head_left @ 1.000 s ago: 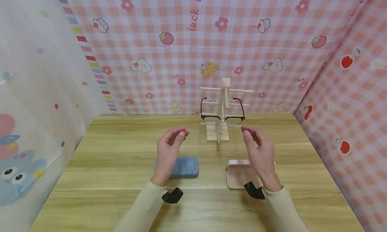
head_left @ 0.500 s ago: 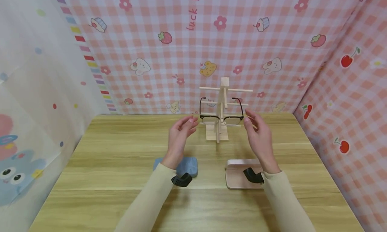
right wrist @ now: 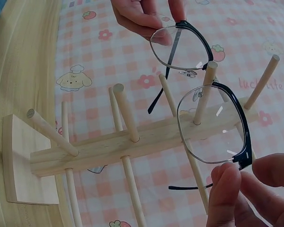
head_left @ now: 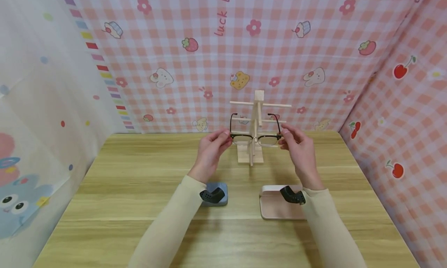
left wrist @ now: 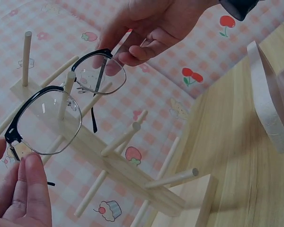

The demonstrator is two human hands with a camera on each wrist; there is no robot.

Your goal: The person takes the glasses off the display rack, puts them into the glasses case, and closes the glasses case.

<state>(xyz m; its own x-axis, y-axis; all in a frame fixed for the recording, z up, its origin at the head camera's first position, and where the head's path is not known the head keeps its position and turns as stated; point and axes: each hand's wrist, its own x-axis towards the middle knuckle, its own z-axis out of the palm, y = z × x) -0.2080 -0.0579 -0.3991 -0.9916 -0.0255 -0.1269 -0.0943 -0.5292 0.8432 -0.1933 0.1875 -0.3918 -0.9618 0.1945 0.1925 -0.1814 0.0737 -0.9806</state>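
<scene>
A pair of eyeglasses with black upper rims and thin metal lower rims hangs on a wooden display stand at the back of the table. My left hand pinches the glasses at the left hinge; thumb and fingertips meet there in the left wrist view. At the opposite hinge, my right hand pinches the frame between thumb and fingers, seen close in the right wrist view. The bridge sits at a front peg of the stand. Both temples point back past the side pegs.
A blue glasses case lies beneath my left wrist, partly covered by it. Under my right wrist is a pale pink case with its lid raised. Pink checkered cloth hangs right behind the wooden table.
Both hands have moved forward to the sides of the glasses, the left also rightward, and their fingers have closed on the hinges. The glasses and stand have stayed in place.
</scene>
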